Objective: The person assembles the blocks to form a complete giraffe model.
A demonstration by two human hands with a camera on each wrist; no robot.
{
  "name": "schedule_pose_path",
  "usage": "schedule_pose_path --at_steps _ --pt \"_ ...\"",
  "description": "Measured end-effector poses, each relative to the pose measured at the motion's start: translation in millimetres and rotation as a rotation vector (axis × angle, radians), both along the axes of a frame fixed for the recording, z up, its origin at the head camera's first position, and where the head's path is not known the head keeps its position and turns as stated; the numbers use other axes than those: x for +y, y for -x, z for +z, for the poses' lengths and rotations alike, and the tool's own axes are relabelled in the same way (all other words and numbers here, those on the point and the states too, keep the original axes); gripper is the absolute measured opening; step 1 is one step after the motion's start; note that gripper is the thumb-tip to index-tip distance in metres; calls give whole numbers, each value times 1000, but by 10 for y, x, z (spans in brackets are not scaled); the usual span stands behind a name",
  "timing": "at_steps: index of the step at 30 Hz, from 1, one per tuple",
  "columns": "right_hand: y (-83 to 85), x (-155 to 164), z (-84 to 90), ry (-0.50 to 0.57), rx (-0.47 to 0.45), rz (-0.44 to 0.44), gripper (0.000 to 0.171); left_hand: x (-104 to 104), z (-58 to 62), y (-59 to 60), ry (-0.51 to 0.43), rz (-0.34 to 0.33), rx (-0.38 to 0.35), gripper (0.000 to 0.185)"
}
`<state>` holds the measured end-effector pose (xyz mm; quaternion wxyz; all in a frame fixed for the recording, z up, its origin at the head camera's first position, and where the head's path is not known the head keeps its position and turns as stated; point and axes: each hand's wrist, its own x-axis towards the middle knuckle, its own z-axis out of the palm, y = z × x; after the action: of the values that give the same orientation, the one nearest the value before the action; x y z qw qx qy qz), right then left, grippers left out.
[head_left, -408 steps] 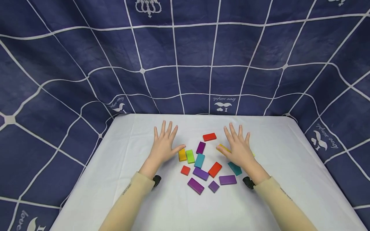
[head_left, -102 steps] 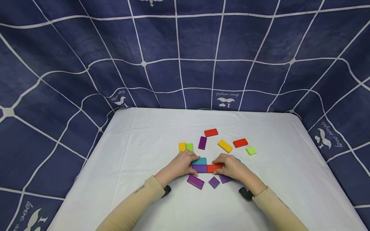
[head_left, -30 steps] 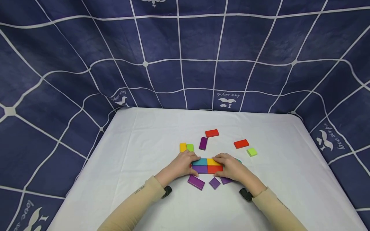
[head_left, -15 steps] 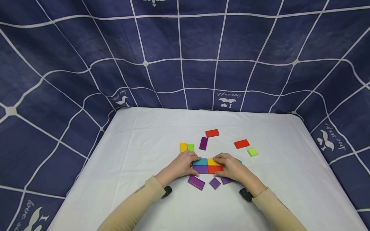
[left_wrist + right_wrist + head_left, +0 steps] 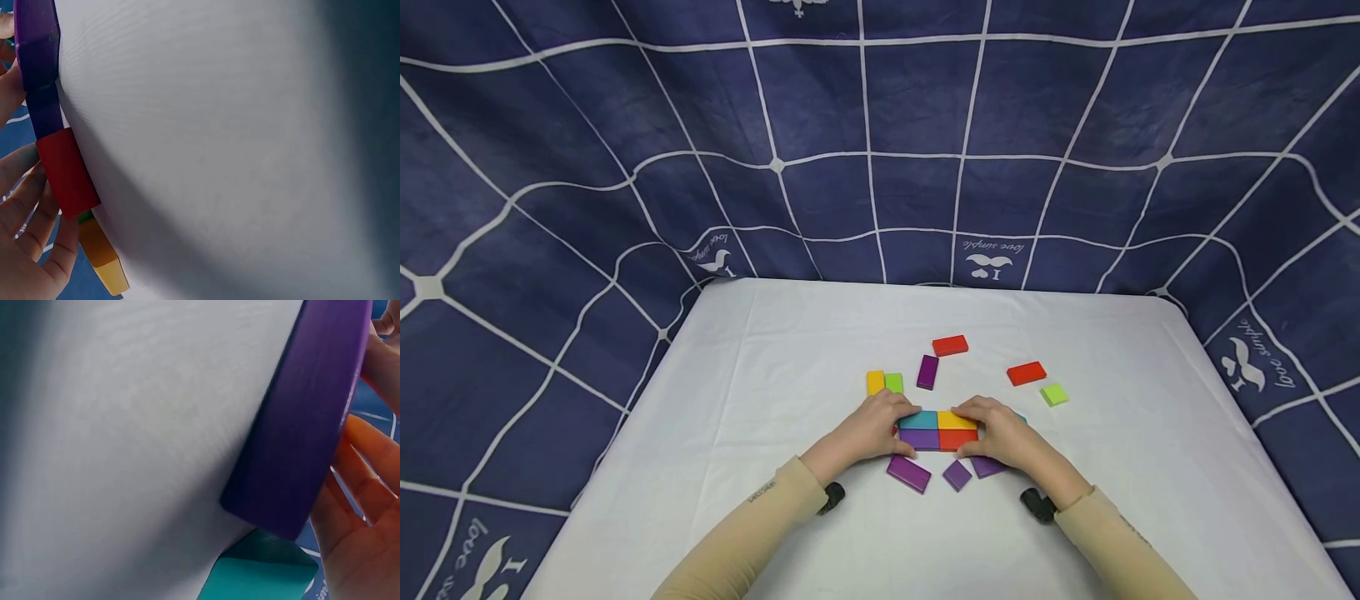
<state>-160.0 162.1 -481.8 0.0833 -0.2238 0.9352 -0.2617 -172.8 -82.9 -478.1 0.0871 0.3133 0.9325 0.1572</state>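
In the head view, a teal block (image 5: 918, 419) and a yellow block (image 5: 957, 420) lie side by side. Against their near sides lie a purple block (image 5: 919, 439) and a red block (image 5: 958, 439), making a flat two-by-two rectangle. My left hand (image 5: 867, 427) holds its left end, fingers by the teal block and thumb by the purple one. At the right end, my right hand (image 5: 1000, 432) holds the yellow and red blocks between fingers and thumb. A small red block (image 5: 67, 174) sits by the left fingers in the left wrist view. The hands partly cover neighbouring blocks.
Behind the left hand are another yellow block (image 5: 876, 382) and a green block (image 5: 893, 382). Farther back lie a dark purple block (image 5: 927, 372), red blocks (image 5: 950, 345) and a small green block (image 5: 1054, 394). Nearer are a magenta block (image 5: 908, 473) and a small purple block (image 5: 957, 475).
The spread hands have come in around blocks now lined up together. The yellow block has moved from the back right to beside the teal one. In the last second almost nothing has shifted.
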Motion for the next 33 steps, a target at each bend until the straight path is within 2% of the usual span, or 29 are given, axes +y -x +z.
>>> schedule_pose_path --at_steps 7,12,14,17,19,21,26,29,33 --pt "14 11 -30 6 0 3 63 -50 16 -9 -96 25 -8 61" --pt "14 8 -27 6 -5 -5 63 -121 109 -66 -197 162 53 40" --pt "11 5 -19 9 -10 -10 63 -145 143 -114 -219 224 70 33" --pt "7 4 -14 8 -18 -16 63 -138 175 -233 -223 278 74 27" --pt "4 2 -6 5 -23 -19 63 -99 173 -342 -192 289 72 29" --pt "7 3 -7 3 -22 -20 63 -33 151 -467 -119 288 102 36" --pt "13 1 -11 7 -8 -18 63 163 70 -751 116 304 210 72" --pt "14 -6 -16 10 -7 -17 63 249 54 -827 170 334 225 82" --pt "11 -10 -20 14 -3 -18 63 288 54 -842 170 358 212 76"
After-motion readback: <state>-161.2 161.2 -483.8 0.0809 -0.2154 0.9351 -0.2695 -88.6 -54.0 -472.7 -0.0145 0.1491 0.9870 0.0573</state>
